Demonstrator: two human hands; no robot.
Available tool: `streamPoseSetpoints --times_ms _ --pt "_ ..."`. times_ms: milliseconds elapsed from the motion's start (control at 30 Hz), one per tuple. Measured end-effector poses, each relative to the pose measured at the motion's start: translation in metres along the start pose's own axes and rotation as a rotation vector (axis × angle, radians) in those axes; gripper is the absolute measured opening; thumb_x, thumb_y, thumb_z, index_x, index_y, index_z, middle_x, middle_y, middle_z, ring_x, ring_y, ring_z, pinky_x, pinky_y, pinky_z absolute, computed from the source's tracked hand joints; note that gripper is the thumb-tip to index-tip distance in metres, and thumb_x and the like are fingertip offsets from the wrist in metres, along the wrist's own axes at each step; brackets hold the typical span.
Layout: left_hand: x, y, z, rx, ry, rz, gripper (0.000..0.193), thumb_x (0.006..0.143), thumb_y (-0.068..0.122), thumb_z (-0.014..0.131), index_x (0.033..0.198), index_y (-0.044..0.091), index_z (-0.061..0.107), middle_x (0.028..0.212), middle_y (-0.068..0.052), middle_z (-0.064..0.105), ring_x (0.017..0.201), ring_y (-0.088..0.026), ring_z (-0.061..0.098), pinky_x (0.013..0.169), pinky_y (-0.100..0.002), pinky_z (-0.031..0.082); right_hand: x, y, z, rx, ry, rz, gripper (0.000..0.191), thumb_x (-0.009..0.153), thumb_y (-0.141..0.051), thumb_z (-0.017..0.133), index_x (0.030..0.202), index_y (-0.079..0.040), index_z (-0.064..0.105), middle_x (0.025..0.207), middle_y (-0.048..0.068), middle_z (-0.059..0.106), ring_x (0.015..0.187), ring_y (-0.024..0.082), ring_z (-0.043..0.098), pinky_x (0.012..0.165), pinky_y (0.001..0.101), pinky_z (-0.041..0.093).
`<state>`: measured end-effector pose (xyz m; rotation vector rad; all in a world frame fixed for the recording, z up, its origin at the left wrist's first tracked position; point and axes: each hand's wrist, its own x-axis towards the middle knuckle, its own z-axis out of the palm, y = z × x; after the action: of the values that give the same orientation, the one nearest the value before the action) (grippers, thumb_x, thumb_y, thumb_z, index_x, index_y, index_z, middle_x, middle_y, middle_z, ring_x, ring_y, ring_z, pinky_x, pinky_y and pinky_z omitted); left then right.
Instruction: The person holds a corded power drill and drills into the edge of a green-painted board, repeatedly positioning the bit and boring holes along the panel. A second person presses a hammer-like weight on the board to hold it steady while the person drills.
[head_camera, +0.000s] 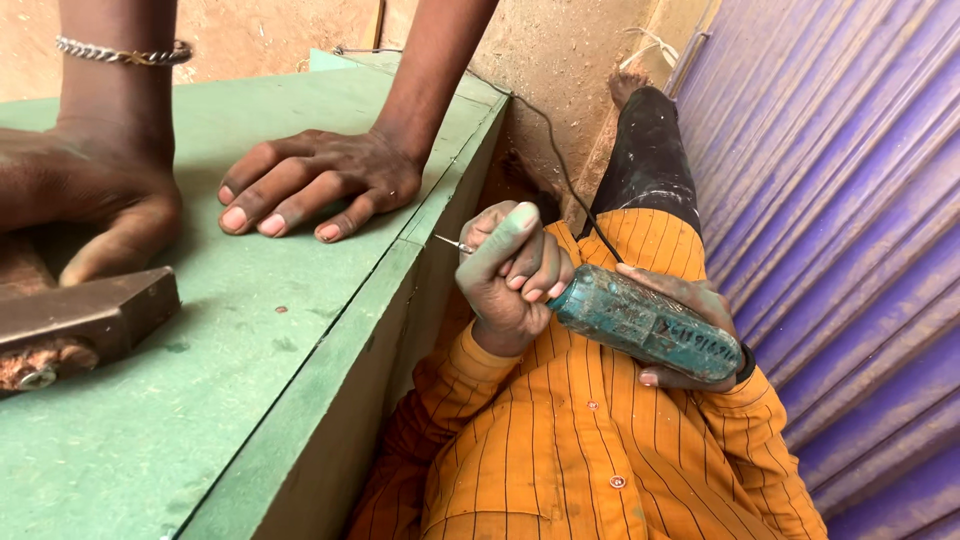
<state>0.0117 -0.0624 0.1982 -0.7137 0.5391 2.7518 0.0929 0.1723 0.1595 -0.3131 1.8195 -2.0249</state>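
So I'm wedged down beside the green painted wooden board (200, 400), and there's not much room. The purple corrugated metal wall (850, 250) fills the right of the frame, and my leg in black trousers (645, 150) runs up the narrow gap toward the top.

My left hand (510, 275) is clamped round the nose of the dusty teal power drill (645, 325) mid-frame, with the forefinger stretched out along it. My right hand (690, 335) is wrapped under the drill's body, just right of centre. The thin metal bit (452, 242) pokes left and meets the board's side face just under its top edge.

Up top, another person's hand (310, 190) lies flat near that same edge, fingers spread. Their other hand, the one with the chain bracelet (90, 200), sits at the far left just above a steel hammer head (90, 315). The drill's black cable (560, 170) trails up along the dirt wall.
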Motion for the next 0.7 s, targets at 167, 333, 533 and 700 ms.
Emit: streamPoseSetpoints --times_ms 167,333,533,700 --pt "0.0 0.0 -0.001 0.029 0.032 0.022 0.041 0.103 0.001 0.052 0.068 0.014 0.036 0.051 0.004 0.033 0.039 -0.008 0.034 0.042 -0.028 0.04 0.004 -0.002 0.001 -0.161 -0.018 -0.076 0.097 0.072 -0.041 0.092 0.144 0.008 0.048 0.14 0.021 0.064 0.123 0.025 0.07 0.108 0.0354 0.055" --pt "0.0 0.003 0.004 -0.01 0.007 0.029 0.041 0.104 0.003 0.053 0.069 0.015 0.036 0.051 0.003 0.033 0.039 -0.008 0.036 0.043 -0.029 0.041 0.003 -0.012 0.003 -0.023 -0.007 -0.053 0.093 0.076 -0.037 0.091 0.147 0.007 0.048 0.146 0.022 0.06 0.13 0.027 0.067 0.113 0.0374 0.052" --pt "-0.003 -0.007 0.018 -0.18 0.065 0.028 0.022 0.089 0.008 0.051 0.07 0.008 0.04 0.057 -0.006 0.045 0.05 -0.016 0.051 0.054 -0.031 0.05 0.003 -0.027 -0.002 0.049 -0.005 0.051 0.098 0.072 -0.037 0.092 0.149 0.006 0.049 0.145 0.02 0.064 0.122 0.024 0.07 0.107 0.0349 0.054" --pt "-0.004 -0.017 -0.001 -0.111 -0.285 0.114 0.033 0.105 0.012 0.051 0.073 0.01 0.043 0.06 -0.006 0.048 0.05 -0.02 0.057 0.069 -0.037 0.054 0.006 -0.034 0.0 0.053 -0.002 0.11 0.095 0.077 -0.034 0.092 0.151 0.006 0.049 0.144 0.018 0.065 0.126 0.025 0.069 0.112 0.0352 0.053"
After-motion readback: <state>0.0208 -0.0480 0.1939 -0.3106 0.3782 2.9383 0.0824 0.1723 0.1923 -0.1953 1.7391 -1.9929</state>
